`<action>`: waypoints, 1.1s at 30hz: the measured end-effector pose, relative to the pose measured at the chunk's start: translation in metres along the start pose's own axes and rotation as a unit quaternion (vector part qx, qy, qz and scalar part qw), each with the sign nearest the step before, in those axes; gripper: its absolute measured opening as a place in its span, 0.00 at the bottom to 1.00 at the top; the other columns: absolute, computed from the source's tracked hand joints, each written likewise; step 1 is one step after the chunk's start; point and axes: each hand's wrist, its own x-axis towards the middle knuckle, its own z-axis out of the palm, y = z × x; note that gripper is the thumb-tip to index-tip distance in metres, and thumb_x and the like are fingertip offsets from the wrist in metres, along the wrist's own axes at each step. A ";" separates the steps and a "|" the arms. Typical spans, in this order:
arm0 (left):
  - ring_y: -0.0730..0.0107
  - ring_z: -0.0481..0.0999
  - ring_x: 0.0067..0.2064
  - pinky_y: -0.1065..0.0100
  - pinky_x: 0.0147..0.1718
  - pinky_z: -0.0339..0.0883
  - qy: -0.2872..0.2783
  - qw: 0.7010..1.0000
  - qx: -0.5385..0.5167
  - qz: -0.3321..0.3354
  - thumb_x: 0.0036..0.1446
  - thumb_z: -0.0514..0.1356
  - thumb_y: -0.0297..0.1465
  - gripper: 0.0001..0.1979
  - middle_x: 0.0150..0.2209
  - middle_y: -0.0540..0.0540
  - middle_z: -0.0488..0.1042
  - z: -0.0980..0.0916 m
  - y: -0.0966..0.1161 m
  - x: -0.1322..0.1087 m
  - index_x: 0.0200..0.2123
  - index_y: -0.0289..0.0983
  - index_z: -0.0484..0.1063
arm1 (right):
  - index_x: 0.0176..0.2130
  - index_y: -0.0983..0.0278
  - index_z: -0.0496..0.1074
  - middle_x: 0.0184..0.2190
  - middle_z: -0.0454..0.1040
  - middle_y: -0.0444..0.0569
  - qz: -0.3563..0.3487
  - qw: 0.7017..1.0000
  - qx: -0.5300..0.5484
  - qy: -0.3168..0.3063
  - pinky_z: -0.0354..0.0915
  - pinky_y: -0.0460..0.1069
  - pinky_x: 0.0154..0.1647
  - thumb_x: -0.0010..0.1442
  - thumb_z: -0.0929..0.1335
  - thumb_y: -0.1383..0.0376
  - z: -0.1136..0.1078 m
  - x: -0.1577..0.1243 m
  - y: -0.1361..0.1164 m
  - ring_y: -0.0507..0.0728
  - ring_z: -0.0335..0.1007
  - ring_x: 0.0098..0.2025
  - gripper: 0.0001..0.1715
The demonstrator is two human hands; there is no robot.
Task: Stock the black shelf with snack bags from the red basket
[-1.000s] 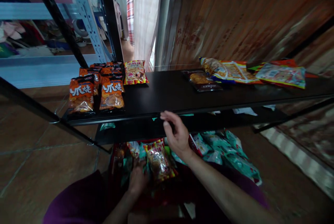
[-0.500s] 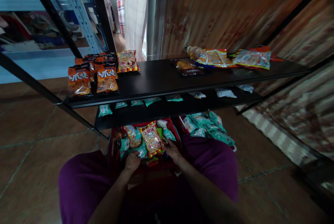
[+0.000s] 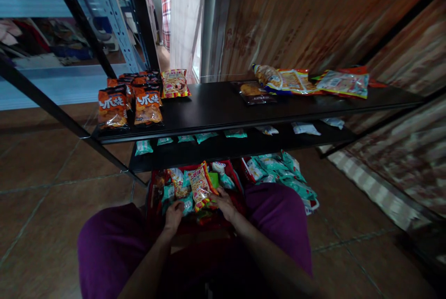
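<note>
The right hand point(image 3: 225, 202), lowered from the shelf point(image 3: 209, 115), is touching a yellow-red packet point(image 3: 200, 187), centring work there (left hand point(image 3: 173, 215) near a teal packet point(image 3: 187, 205); both grips too dim to tell).

Dim light all over, and the brightest glow sits on the pale curtain point(image 3: 183, 15), upper left! Deep shadow swallows the lap point(image 3: 205, 266), small glints catch the packets point(image 3: 200, 186), fine print goes soft, and out wide the posts point(image 3: 38, 96) lean, lens-stretched, towards darkened right-hand corners.
</note>
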 end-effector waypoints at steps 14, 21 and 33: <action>0.51 0.76 0.49 0.51 0.51 0.66 -0.229 0.881 -0.413 -0.028 0.44 0.68 0.38 0.33 0.43 0.36 0.78 -0.009 0.050 -0.031 0.53 0.33 0.66 | 0.42 0.59 0.73 0.45 0.76 0.48 0.032 0.980 -0.030 -0.192 0.64 0.54 0.52 0.43 0.76 0.53 0.001 -0.055 -0.020 0.58 0.72 0.48 0.27; 0.51 0.77 0.46 0.50 0.50 0.68 -0.223 0.896 -0.385 0.008 0.40 0.71 0.32 0.32 0.44 0.37 0.78 -0.011 0.047 -0.038 0.50 0.33 0.68 | 0.46 0.56 0.72 0.53 0.72 0.48 -0.019 0.995 -0.018 -0.093 0.63 0.53 0.52 0.44 0.74 0.48 0.021 -0.034 -0.065 0.58 0.66 0.56 0.31; 0.59 0.78 0.44 0.60 0.46 0.69 -0.179 0.902 -0.381 0.092 0.43 0.69 0.39 0.28 0.41 0.43 0.79 -0.015 0.084 -0.056 0.48 0.37 0.69 | 0.26 0.63 0.74 0.24 0.78 0.46 -0.028 0.992 0.071 -0.105 0.67 0.50 0.33 0.30 0.79 0.60 0.056 -0.034 -0.094 0.60 0.76 0.32 0.21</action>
